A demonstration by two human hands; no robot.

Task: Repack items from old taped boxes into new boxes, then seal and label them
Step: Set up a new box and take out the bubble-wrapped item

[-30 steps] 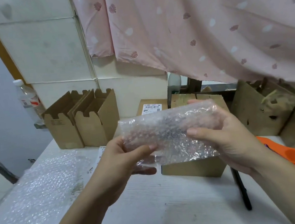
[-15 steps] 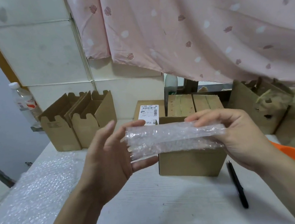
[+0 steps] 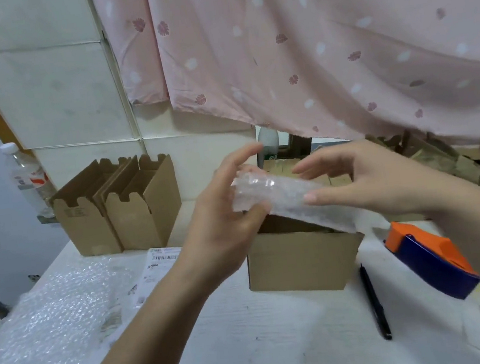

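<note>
A long bundle wrapped in clear bubble wrap (image 3: 283,197) hangs above the open cardboard box (image 3: 300,260) in the middle of the white table, tilted with its right end dipping to the box's far right rim. My left hand (image 3: 223,226) grips the bundle's left end, thumb underneath and fingers spread above. My right hand (image 3: 365,178) pinches its middle from the right, thumb in front and fingers behind. What the wrap holds is hidden.
Two open empty cartons (image 3: 120,205) stand at the back left beside a water bottle (image 3: 28,180). A bubble wrap sheet (image 3: 49,335) and shipping labels (image 3: 155,264) lie at the left. A black pen (image 3: 375,301) and an orange-blue tape dispenser (image 3: 429,258) lie right of the box. Worn boxes (image 3: 441,157) stand at the back right.
The bundle has gone from flat and level in both hands to tilted, its right end lowered to the box's rim. The view has dropped and the tape dispenser shows fully.
</note>
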